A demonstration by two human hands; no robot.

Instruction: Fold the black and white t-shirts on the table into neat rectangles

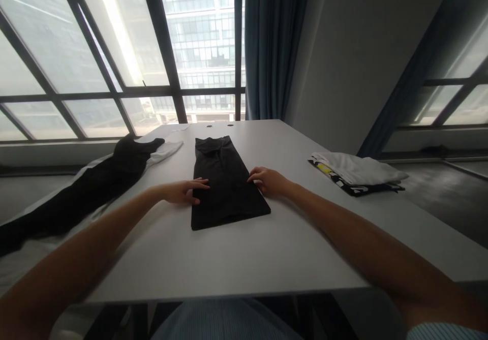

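Note:
A black garment point(223, 182) lies folded into a long, narrow rectangle on the white table, with what looks like a collar at its far end. Flat across its left edge rest the fingers of my left hand point(181, 191); they are stretched out, the thumb apart and nearer to me. On the opposite side, my right hand point(270, 181) has bent fingers closed at the right edge of the cloth. The underside of that edge is hidden.
Loose black and white clothes point(114, 172) spread along the table's left side. A folded pile topped with white cloth point(354, 168) sits at the right. The white table point(229, 264) reaches back towards windows and a blue curtain point(272, 50).

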